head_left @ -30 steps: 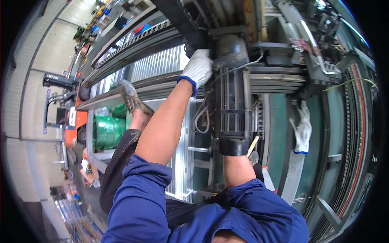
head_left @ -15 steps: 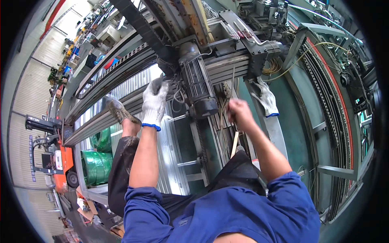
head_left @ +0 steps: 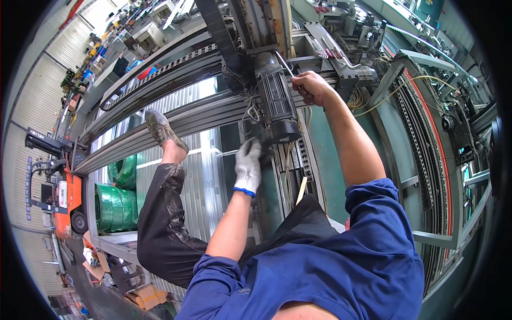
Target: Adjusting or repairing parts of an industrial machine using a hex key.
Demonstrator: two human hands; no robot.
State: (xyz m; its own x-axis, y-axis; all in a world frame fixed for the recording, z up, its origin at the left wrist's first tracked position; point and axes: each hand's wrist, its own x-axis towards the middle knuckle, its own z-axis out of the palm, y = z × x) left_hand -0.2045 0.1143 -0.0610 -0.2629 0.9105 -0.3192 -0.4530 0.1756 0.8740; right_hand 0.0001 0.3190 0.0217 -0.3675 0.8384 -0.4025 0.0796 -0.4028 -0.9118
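My bare right hand [head_left: 312,88] is closed on a thin bright metal rod [head_left: 285,64] that looks like a hex key. The rod's far end reaches the mount at the top of a grey finned motor [head_left: 277,101]. My left hand [head_left: 248,168], in a white knitted glove with a blue cuff, is beside the dark lower end of the motor. Its fingertips are partly hidden and blurred, so their grip and contact are unclear. Loose cables [head_left: 253,111] hang along the motor's left side.
A long metal beam [head_left: 197,114] crosses behind the motor, with my left foot [head_left: 159,128] against it. A pale wooden stick [head_left: 302,190] stands near my knee. Green wrapped rolls [head_left: 116,207] and an orange forklift [head_left: 66,202] are at left; a grey frame [head_left: 437,237] is at right.
My right hand has risen to the motor's top with the rod. My left hand has moved right and down, from the beam to the motor's lower end. The view has shifted slightly.
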